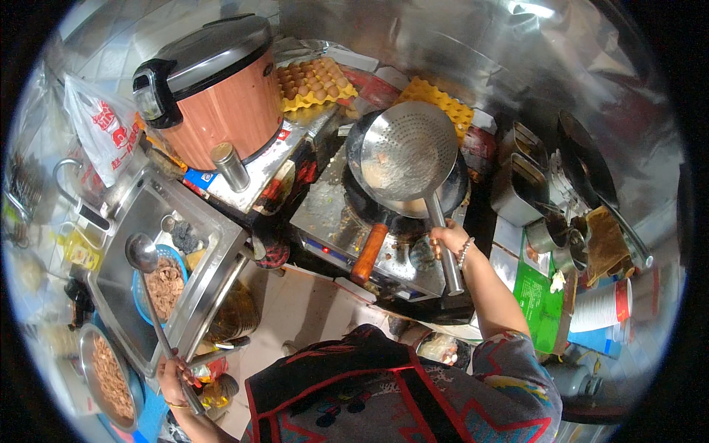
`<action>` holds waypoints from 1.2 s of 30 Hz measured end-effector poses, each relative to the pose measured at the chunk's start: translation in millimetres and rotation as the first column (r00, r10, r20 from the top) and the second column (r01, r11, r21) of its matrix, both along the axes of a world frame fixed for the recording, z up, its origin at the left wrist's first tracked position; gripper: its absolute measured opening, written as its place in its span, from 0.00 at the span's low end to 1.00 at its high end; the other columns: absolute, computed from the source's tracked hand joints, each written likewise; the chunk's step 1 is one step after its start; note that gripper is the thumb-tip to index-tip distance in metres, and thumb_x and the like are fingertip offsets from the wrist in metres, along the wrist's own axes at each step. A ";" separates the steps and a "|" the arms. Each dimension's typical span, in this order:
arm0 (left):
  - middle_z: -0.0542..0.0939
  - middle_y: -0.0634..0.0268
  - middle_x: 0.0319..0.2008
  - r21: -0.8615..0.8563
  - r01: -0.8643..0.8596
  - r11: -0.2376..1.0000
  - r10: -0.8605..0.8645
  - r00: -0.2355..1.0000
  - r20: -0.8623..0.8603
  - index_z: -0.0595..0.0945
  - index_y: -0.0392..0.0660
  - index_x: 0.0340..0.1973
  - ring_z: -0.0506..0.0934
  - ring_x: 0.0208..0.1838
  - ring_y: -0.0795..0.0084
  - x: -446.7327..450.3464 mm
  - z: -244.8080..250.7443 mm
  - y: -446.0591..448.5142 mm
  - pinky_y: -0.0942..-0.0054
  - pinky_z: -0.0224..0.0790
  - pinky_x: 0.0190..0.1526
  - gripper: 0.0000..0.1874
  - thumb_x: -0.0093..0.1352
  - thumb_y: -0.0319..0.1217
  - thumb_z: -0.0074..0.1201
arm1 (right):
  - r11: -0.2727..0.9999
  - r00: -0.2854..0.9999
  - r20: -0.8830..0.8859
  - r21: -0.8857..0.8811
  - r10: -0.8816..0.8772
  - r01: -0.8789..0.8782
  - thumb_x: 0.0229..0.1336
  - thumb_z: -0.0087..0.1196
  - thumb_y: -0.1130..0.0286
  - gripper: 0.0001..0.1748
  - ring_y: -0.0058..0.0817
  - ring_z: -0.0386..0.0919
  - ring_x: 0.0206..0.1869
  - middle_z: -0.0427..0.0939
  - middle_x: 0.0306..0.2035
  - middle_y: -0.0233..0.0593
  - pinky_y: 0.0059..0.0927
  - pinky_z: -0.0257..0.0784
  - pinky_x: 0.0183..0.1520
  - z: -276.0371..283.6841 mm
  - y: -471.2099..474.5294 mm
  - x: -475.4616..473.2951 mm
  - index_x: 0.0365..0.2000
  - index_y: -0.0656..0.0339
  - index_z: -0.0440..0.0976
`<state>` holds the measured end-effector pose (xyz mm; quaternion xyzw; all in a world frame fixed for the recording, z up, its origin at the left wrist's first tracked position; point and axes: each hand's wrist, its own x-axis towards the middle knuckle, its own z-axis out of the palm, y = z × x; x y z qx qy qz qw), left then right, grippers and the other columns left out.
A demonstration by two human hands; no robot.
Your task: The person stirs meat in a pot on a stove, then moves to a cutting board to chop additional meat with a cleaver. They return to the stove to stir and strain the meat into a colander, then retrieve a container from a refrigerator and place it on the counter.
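Observation:
My right hand (450, 239) grips the metal handle of a large perforated skimmer (410, 149). Its round bowl is over a dark wok (354, 185), hiding much of the inside. The wok has a wooden handle (370, 255) and sits on a steel cooker (327, 216) with a small red light on its front. At lower left my left hand (173, 379) is closed around the long handle of a metal ladle (142, 253). The ladle's bowl hangs over the steel sink (119, 255), above or beside a blue basket (137, 288) of pale brown meat pieces (166, 290).
A metal bowl (88, 346) of similar pieces stands beside the sink. Left of the wok are a large rice cooker (227, 105), a steel shaker (230, 166) and an egg tray (313, 83). Steel containers (518, 188) and stacked paper cups (598, 304) stand on the right.

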<state>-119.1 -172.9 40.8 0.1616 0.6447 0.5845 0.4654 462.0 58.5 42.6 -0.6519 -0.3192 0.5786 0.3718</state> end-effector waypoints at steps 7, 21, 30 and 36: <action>0.68 0.67 0.15 0.017 -0.019 1.000 0.019 1.000 -0.018 0.70 0.35 0.40 0.65 0.11 0.80 -4.3 -6.3 -6.9 0.83 0.55 0.08 0.13 0.62 0.30 0.45 | 0.995 0.980 0.185 0.081 -0.078 0.064 0.38 0.52 0.78 0.15 0.25 0.66 0.09 0.68 0.13 0.38 0.28 0.62 0.11 5.5 -5.9 7.1 0.31 0.70 0.62; 0.66 0.71 0.15 -0.141 -0.122 0.982 0.115 0.992 -0.054 0.71 0.40 0.38 0.62 0.11 0.83 -26.0 4.1 -28.3 0.84 0.55 0.09 0.12 0.62 0.31 0.47 | 0.983 0.987 -0.017 0.085 -0.163 0.164 0.45 0.49 0.73 0.08 0.24 0.65 0.13 0.69 0.15 0.35 0.28 0.61 0.15 10.1 -35.8 12.7 0.28 0.66 0.66; 0.67 0.69 0.15 -0.043 -0.138 0.989 0.141 0.986 0.089 0.67 0.36 0.42 0.63 0.11 0.82 -63.0 21.1 -38.3 0.83 0.55 0.10 0.16 0.58 0.23 0.44 | 0.971 0.953 -0.205 -0.036 0.225 -0.237 0.35 0.46 0.83 0.26 0.22 0.61 0.07 0.65 0.13 0.36 0.23 0.58 0.06 92.8 -95.4 -188.1 0.42 0.64 0.58; 0.68 0.69 0.15 -0.089 -0.134 0.987 0.136 0.991 0.010 0.68 0.36 0.40 0.64 0.10 0.81 -82.6 23.5 -57.9 0.83 0.56 0.10 0.14 0.58 0.23 0.45 | 0.733 0.743 0.137 0.122 0.656 -0.669 0.39 0.49 0.80 0.24 0.22 0.64 0.10 0.66 0.15 0.35 0.22 0.61 0.12 47.3 -55.6 -357.0 0.42 0.62 0.59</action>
